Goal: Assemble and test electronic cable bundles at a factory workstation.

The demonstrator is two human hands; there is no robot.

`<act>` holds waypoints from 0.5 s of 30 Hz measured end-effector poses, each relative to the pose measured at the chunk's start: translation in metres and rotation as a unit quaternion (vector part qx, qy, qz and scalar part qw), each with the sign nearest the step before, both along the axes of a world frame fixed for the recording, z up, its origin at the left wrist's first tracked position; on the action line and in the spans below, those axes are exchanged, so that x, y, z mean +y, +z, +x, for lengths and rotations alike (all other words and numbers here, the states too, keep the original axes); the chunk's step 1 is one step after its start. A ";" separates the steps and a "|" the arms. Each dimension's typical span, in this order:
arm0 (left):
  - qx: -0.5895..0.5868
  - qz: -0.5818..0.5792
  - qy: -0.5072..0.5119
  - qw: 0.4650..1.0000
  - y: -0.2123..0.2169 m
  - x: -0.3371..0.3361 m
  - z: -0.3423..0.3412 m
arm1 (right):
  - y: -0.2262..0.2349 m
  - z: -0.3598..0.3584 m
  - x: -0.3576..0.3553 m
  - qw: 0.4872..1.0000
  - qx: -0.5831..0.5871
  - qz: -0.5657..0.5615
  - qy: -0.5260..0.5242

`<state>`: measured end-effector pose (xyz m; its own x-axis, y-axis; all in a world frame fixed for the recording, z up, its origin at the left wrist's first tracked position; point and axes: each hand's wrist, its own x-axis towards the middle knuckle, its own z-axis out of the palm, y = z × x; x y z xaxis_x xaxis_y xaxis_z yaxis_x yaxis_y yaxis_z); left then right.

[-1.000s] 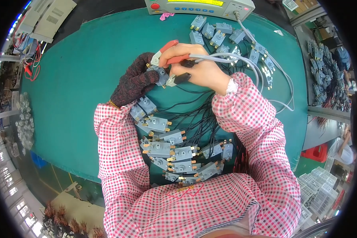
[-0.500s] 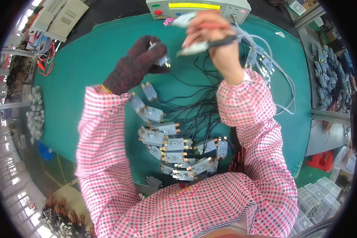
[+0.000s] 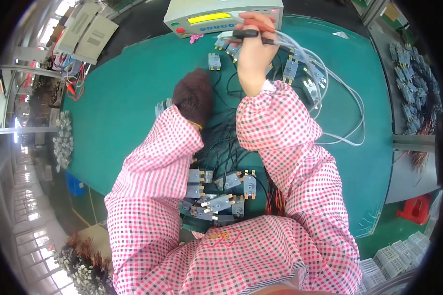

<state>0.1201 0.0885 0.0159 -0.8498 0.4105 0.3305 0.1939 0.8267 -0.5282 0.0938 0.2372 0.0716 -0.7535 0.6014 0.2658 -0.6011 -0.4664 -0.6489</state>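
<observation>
Up at the far side of the bench (image 3: 133, 98), gripping a red clip (image 3: 259, 23) and a black clip (image 3: 244, 33) together in the bare right hand (image 3: 253, 51), just in front of the tester (image 3: 273, 11). Pointing the black one leftward, close to the tester's lower edge. Trailing away to the right from the clips and looping back, grey leads (image 3: 349, 86).

Across to the left hand (image 3: 194, 93), gloved in dark knit, back upward, fingers blurred and mostly hidden; impossible to tell whether wide, narrow or holding something. Just to the left of that glove, partly covered, a pair of blocks (image 3: 159, 109). Ahead, between glove and tester, a lone block (image 3: 214, 61), perhaps wired, though hard to be sure. Right of the bare hand, a tabbed block (image 3: 289, 69), with others around.

Down between the checked sleeves (image 3: 278, 118), a tangle of black wires (image 3: 226, 140). Nearest the body, a pile (image 3: 219, 202) of more grey blocks, brass-coloured tabs showing, with red wires (image 3: 275, 201) just to the right.
</observation>
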 end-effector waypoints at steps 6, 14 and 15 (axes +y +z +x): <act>-0.019 0.103 -0.079 0.991 0.072 0.007 -0.017 | 0.014 -0.001 0.004 0.999 0.003 -0.034 0.018; -0.396 0.471 -0.084 0.783 0.058 -0.061 -0.018 | -0.009 0.002 -0.012 0.952 -0.101 0.138 0.253; -0.482 0.624 0.000 0.615 0.063 -0.068 -0.019 | -0.012 0.006 -0.016 0.952 -0.104 0.143 0.249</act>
